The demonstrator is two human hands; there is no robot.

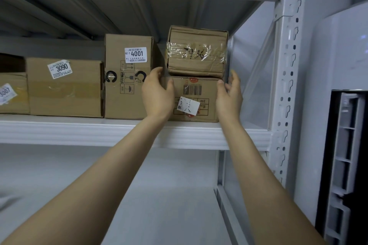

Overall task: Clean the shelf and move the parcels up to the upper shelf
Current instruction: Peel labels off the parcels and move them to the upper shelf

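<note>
Two brown cardboard parcels stand stacked at the right end of the upper shelf [119, 131]. The lower parcel [194, 93] carries a barcode and a white sticker. The upper parcel [197, 51] is taped and has handwriting on its front. My left hand [157, 93] lies against the lower parcel's left side, thumb on its front face. My right hand [229, 95] is at its right side with relaxed fingers, thumb near the front corner. Both arms reach up from below.
A tall box labelled 4001 [128, 77] stands just left of the stack, then a box labelled 3090 [63, 87] and another box [12, 93] at the far left. The white upright post [286, 85] borders the right. The lower shelf [159, 195] lies below.
</note>
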